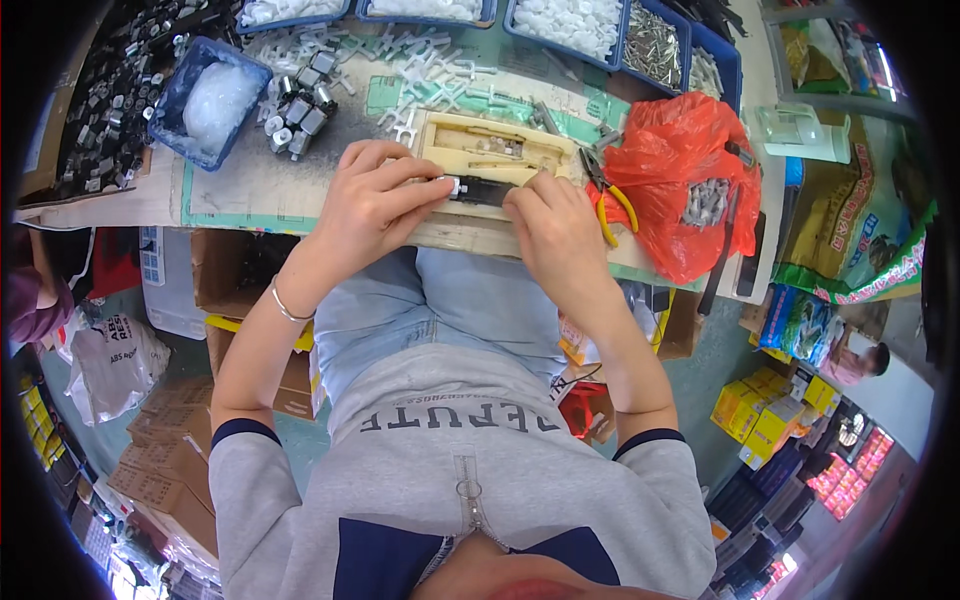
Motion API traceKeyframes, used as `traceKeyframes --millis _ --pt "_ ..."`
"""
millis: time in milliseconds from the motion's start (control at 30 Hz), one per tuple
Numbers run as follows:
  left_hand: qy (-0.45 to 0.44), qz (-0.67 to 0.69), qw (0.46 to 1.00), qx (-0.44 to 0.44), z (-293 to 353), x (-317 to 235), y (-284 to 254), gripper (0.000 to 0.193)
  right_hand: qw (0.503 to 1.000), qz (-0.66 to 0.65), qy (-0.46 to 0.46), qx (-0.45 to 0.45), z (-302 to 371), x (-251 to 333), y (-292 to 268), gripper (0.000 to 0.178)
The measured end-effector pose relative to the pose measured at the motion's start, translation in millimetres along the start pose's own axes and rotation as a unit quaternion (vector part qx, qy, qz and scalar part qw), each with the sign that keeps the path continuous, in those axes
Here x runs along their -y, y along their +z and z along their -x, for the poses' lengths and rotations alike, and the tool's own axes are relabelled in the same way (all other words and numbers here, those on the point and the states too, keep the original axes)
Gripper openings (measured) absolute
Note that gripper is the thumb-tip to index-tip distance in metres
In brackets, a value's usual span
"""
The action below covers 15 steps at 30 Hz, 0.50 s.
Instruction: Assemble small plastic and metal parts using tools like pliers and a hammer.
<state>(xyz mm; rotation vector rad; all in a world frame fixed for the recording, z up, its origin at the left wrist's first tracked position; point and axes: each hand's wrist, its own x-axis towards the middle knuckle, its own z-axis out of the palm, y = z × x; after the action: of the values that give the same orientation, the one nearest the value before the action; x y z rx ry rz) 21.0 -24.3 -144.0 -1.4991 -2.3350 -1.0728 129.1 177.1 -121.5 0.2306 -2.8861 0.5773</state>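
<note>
At the table's front edge, a dark elongated part (485, 191) with a small silvery-white piece at its left end lies between my hands. It sits at the front of a cream fixture block (440, 140) with a recess holding small parts. My left hand (378, 200) has its thumb and fingers closed at the part's silvery end. My right hand (556, 225) pinches its other end, and the fingers cover that end. Pliers with yellow handles (622, 214) lie just right of my right hand.
A blue tray (262, 72) with a milky bag stands left, beside a cluster of silver-and-black motors (300, 110). White plastic pieces (425, 75) are scattered behind the fixture. Blue bins (625, 45) line the back. A red plastic bag (665, 150) with small grey parts lies right.
</note>
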Motion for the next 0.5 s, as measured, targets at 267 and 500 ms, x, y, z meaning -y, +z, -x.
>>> traceKeyframes --millis 267,500 --pt "0.105 -0.105 0.989 0.025 -1 -5 5 0.024 0.999 0.023 -0.013 -0.018 -4 5 3 0.010" --pt "-0.142 -0.196 0.969 -0.041 -40 26 -21 0.034 0.998 -0.015 -0.019 -0.056 3 -1 7 0.012"
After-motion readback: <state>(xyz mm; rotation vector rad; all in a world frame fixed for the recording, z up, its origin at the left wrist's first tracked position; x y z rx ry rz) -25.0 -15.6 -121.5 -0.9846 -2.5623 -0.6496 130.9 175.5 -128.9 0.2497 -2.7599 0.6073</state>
